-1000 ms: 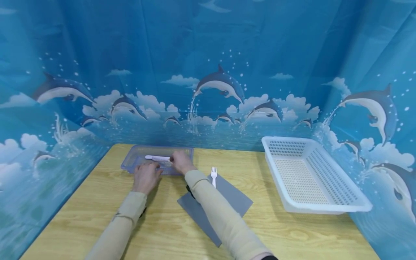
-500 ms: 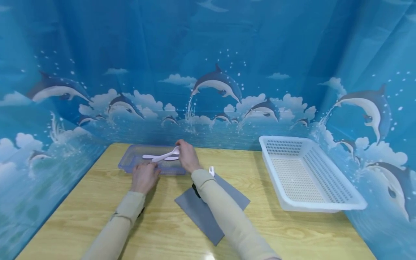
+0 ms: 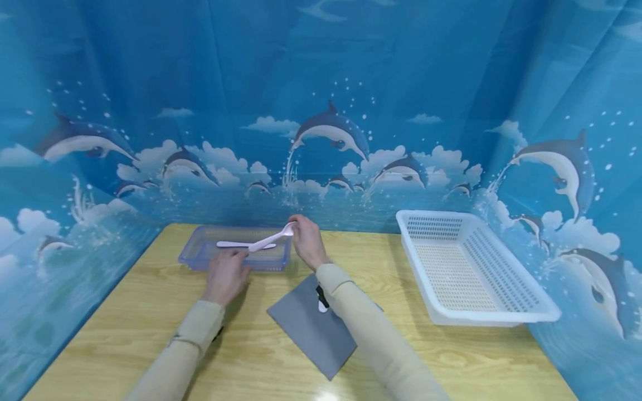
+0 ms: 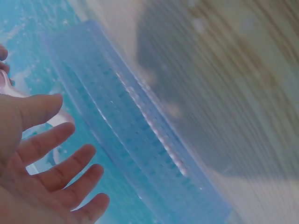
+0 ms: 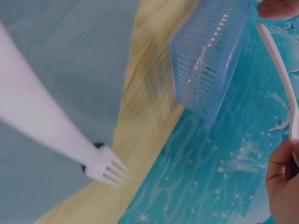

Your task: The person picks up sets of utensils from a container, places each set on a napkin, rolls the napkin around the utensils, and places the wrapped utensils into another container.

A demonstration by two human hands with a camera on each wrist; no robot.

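Note:
My right hand (image 3: pixel 308 242) pinches a pale spoon (image 3: pixel 271 238) at its bowl end, above the right side of a small translucent purple basket (image 3: pixel 188 253). The spoon's handle slants down to the left. In the right wrist view the fingers (image 5: pixel 279 161) curl at the spoon's bowl. At the basket's front side is my left hand (image 3: pixel 225 275); the left wrist view shows its fingers (image 4: pixel 77 163) spread, holding nothing. A second pale, slim utensil (image 3: pixel 232 244) lies in the basket. On a grey square sheet (image 3: pixel 313 328) lies a white fork (image 5: pixel 51 112), mostly hidden by my right arm in the head view.
A large white perforated basket (image 3: pixel 463 273) stands on the right side of the wooden table (image 3: pixel 266 356). A blue curtain (image 3: pixel 321 72) printed with dolphins hangs behind the table and along both sides.
My right hand has lifted the spoon out of the purple basket and carried it to the right. My left hand stays by the basket's front. The fork's tines are now covered by my right arm.

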